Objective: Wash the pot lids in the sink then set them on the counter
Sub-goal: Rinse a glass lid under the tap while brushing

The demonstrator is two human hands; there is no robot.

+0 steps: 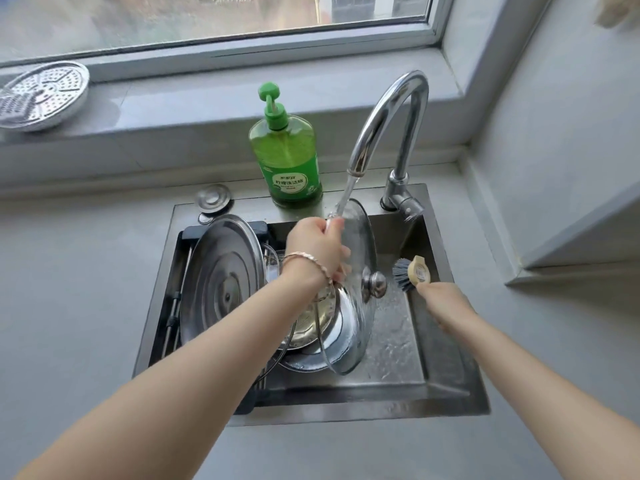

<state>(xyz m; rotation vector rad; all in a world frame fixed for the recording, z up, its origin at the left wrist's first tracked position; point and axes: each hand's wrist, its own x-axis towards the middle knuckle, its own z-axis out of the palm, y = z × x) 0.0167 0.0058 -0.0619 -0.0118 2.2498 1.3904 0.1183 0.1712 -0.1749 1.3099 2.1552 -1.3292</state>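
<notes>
A glass pot lid with a steel knob stands on edge in the sink, under the running water from the faucet. My left hand grips its upper rim. My right hand holds a dish brush with grey bristles just right of the lid's knob, apart from the glass. A large steel lid leans in the rack at the sink's left. More steel lids lie under the glass one.
A green soap bottle stands behind the sink, with a sink plug to its left. A perforated steel steamer plate rests on the window ledge at far left. Grey counter runs on both sides of the sink.
</notes>
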